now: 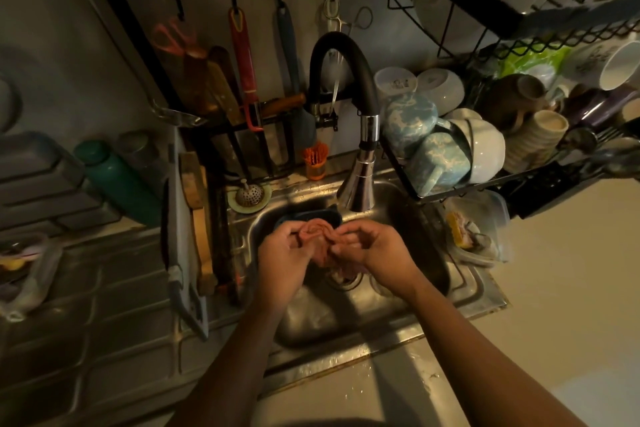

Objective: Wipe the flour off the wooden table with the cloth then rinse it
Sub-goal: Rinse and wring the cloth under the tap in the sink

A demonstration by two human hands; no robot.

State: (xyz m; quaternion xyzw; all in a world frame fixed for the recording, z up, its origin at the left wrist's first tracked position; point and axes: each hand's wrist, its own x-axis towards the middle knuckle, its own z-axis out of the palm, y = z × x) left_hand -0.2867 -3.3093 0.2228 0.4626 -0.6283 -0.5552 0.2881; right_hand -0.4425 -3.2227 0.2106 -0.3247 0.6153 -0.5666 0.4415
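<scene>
Both my hands hold a bunched pinkish cloth (pixel 320 246) over the steel sink (pixel 346 319), just below the faucet head (pixel 358 184). My left hand (pixel 282 258) grips the cloth's left side with curled fingers. My right hand (pixel 372 251) pinches its right side. Part of the cloth hangs down toward the drain (pixel 343 279). A dark blue basin (pixel 304 217) sits behind the cloth. I cannot tell whether water is running.
A loaded dish rack (pixel 485 135) with cups and bowls stands to the right of the faucet. Knives and utensils (pixel 242 73) hang on the back rail. Cutting boards (pixel 194 218) lean at the sink's left. A plastic container (pixel 478 229) sits at the right rim. A teal bottle (pixel 114 177) stands left.
</scene>
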